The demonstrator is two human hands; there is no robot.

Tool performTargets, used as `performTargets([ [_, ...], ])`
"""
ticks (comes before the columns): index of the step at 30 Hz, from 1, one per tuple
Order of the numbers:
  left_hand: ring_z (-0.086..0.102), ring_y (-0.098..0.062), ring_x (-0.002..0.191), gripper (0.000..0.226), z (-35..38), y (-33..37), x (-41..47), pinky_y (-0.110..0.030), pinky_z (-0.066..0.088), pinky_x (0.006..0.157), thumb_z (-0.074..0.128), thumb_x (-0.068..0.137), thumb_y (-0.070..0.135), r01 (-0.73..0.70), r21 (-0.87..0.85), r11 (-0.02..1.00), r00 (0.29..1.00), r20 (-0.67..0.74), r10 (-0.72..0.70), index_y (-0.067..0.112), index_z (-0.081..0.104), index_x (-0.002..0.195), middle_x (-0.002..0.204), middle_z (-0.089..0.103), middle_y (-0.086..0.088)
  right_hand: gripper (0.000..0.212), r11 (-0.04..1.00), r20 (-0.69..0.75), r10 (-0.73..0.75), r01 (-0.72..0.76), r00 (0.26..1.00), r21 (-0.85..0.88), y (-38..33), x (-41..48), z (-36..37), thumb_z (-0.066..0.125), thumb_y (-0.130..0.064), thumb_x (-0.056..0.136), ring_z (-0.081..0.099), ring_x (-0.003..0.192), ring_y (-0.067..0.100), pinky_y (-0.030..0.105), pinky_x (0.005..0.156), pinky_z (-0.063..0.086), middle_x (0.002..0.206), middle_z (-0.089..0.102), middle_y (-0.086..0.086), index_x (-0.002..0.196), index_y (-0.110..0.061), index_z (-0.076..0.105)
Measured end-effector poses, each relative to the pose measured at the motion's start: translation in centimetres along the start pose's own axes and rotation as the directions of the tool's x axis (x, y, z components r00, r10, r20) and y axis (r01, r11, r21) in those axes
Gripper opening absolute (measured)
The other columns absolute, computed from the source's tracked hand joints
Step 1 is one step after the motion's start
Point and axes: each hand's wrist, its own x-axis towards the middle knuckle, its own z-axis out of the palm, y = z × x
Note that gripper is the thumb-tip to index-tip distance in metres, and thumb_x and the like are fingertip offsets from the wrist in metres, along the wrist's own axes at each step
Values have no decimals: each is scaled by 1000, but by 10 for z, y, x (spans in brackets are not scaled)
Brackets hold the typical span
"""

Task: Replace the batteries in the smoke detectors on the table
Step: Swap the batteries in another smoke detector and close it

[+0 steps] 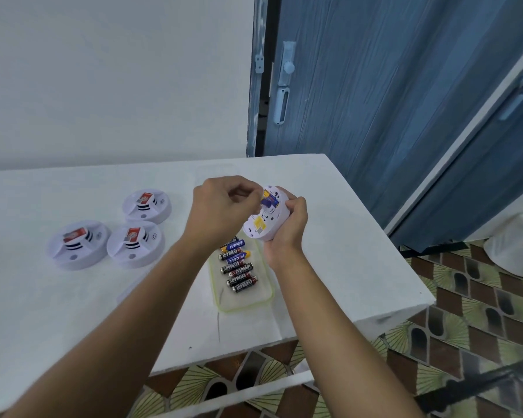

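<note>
My right hand (287,230) grips a white round smoke detector (261,227) above the table, its back side tilted toward me. A blue and yellow battery (269,199) shows in its open compartment. My left hand (221,206) has its fingers curled, and the fingertips pinch at that battery. Below the hands, a clear tray (248,300) with a yellow-green rim holds several AA batteries (239,268). Three more white smoke detectors with red labels lie face up on the left: the first detector (147,206), the second detector (135,244) and the third detector (77,244).
The white table (73,312) ends at a front edge close to me and a right edge near the tray. A blue door (390,101) stands behind it. Patterned floor tiles (465,297) and a white object (517,245) lie to the right.
</note>
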Motion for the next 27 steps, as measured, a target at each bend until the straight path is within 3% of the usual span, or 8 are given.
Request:
performTargets([
  [10, 74, -26, 82, 7, -11, -3, -12, -36, 58, 86, 73, 85, 8, 153, -310, 938, 979, 177, -101, 7, 76, 91, 86, 75, -13, 46, 999, 139, -52, 51, 989, 14, 2, -14, 7, 23, -18, 93, 59, 83, 23, 28, 66, 47, 92, 64, 12, 111, -10, 64],
  [16, 72, -20, 79, 13, -15, -5, -17, -27, 57, 79, 77, 75, -3, 215, -406, 888, 969, 200, -144, 1, 75, 88, 86, 74, -16, 42, 997, 175, -83, 81, 981, 19, 10, -19, 9, 27, -23, 88, 61, 80, 23, 28, 65, 47, 91, 63, 12, 106, -13, 64],
  [22, 71, -17, 79, 12, -16, -8, -18, -23, 55, 77, 80, 73, 0, 172, -364, 915, 980, 155, -122, 4, 77, 84, 83, 76, -11, 49, 994, 141, -107, 108, 984, -4, 12, -22, 10, 37, -29, 74, 59, 84, 24, 29, 66, 49, 99, 61, 16, 110, -12, 64],
  [27, 71, -10, 76, 10, -14, -11, -19, -21, 55, 76, 83, 74, 10, 78, -171, 982, 990, 131, -56, 14, 79, 82, 78, 76, -1, 39, 996, 161, -86, 86, 983, 7, 7, -22, 11, 26, -20, 93, 60, 82, 23, 27, 66, 48, 102, 58, 16, 107, -13, 62],
])
